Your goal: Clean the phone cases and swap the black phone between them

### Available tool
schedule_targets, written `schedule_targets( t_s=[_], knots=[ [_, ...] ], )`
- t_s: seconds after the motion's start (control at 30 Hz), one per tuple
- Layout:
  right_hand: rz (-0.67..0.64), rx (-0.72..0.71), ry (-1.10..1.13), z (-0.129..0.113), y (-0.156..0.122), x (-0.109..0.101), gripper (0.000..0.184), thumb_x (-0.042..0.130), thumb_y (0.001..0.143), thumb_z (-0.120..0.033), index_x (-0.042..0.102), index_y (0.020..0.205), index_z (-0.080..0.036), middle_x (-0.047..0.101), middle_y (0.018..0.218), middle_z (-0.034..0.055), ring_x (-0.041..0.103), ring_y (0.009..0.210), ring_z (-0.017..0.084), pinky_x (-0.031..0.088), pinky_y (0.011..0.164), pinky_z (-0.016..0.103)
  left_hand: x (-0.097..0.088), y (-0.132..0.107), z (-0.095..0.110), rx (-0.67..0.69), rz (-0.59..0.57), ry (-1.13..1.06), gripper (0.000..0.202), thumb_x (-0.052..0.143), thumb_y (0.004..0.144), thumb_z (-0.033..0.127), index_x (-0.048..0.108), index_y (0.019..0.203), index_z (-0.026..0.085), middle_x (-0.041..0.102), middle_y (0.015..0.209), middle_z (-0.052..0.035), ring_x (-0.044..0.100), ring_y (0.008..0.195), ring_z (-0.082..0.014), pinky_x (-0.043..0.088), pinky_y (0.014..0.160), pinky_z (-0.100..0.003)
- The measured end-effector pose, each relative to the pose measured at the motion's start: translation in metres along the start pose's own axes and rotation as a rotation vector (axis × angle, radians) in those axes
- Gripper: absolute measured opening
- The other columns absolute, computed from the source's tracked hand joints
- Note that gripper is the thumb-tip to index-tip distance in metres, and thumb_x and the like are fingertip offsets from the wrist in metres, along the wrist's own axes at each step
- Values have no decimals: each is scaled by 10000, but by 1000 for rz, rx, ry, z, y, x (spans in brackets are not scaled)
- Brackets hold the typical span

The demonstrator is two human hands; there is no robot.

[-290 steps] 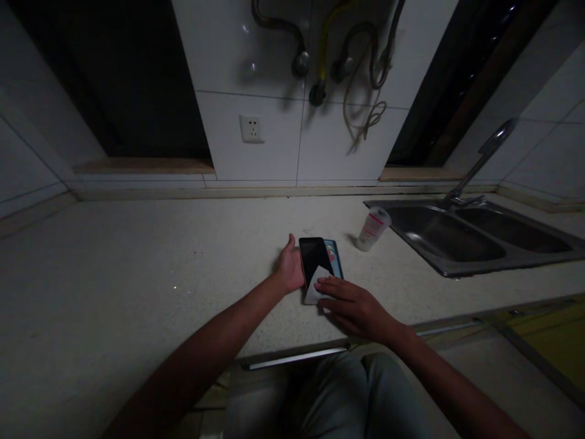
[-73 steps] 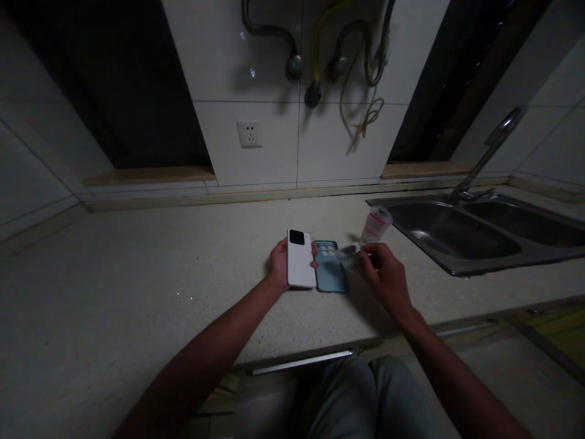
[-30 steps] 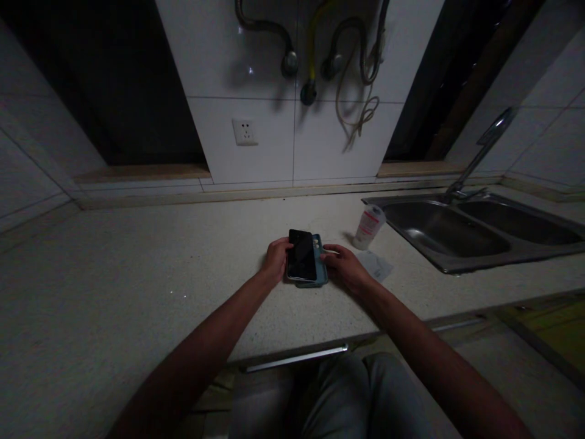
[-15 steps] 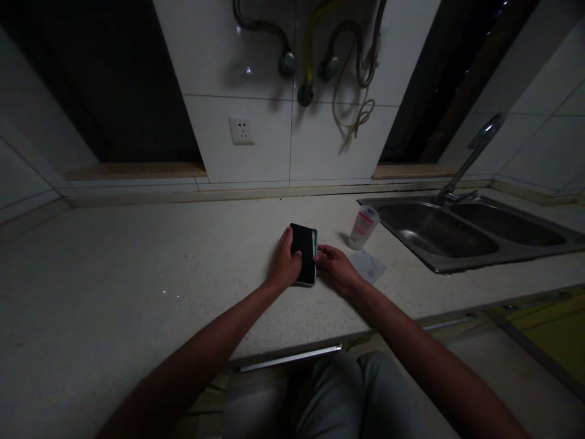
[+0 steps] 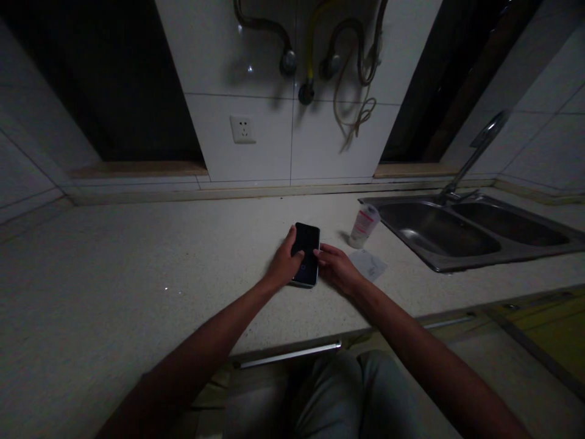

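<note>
A black smartphone (image 5: 309, 244) is held just over or on the pale countertop, its dark face up, with a small faint ring showing near the lower end. My left hand (image 5: 286, 259) grips it from the left, the thumb lying across the face. At the right edge my right hand (image 5: 336, 265) pinches the phone, thumb on the rim; its other fingers are partly hidden. Beside the right hand lies a flat, clear plastic sheet or film (image 5: 368, 264). Behind that stands a translucent cup (image 5: 364, 225) with pink printing, leaning slightly.
A steel double sink (image 5: 439, 235) with a tall faucet (image 5: 475, 155) is set into the countertop (image 5: 114, 268) at the right. On the tiled wall are a socket (image 5: 242, 129), hoses and a looped cord (image 5: 361, 119). A metal bar (image 5: 290, 355) runs below the counter's front edge.
A pale strip along the phone's right side is no longer visible; the dark face now fills its outline and a faint ring shows. The phone has shifted slightly right. Both hands keep their hold.
</note>
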State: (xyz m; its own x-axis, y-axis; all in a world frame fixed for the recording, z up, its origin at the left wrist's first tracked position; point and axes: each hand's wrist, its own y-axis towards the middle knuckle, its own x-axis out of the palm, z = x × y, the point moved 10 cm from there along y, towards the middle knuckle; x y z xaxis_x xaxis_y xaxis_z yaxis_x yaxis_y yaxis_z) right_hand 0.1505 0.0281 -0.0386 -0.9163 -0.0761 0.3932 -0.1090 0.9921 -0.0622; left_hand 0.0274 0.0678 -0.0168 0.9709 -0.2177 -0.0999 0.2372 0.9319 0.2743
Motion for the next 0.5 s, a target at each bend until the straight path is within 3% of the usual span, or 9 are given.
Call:
schedule_targets(
  t_s=[0.17,0.3,0.5],
  knots=[
    [-2,-29,-14,0,1,1,399,858,653,-378,715,963,-170,755,888,75,696,781,216,534,779,358,-6,1,-12,-117,127,-177,612,673,775,254,549,1369,174,522,1475,-136,469,1373,-274,322,1155,-417],
    [-22,-12,-34,2,0,4,397,849,645,-348,729,972,-159,757,873,75,681,770,209,513,766,341,-12,4,-22,-216,188,-347,395,661,788,334,636,1147,172,701,1161,-117,658,1058,-263,490,943,-395],
    [-43,22,-55,4,-2,6,390,840,639,-336,732,964,-150,758,859,63,657,720,183,496,734,315,-10,4,-26,-315,130,-491,289,728,703,381,653,854,146,671,766,-41,629,706,-174,490,687,-288]
  ],
)
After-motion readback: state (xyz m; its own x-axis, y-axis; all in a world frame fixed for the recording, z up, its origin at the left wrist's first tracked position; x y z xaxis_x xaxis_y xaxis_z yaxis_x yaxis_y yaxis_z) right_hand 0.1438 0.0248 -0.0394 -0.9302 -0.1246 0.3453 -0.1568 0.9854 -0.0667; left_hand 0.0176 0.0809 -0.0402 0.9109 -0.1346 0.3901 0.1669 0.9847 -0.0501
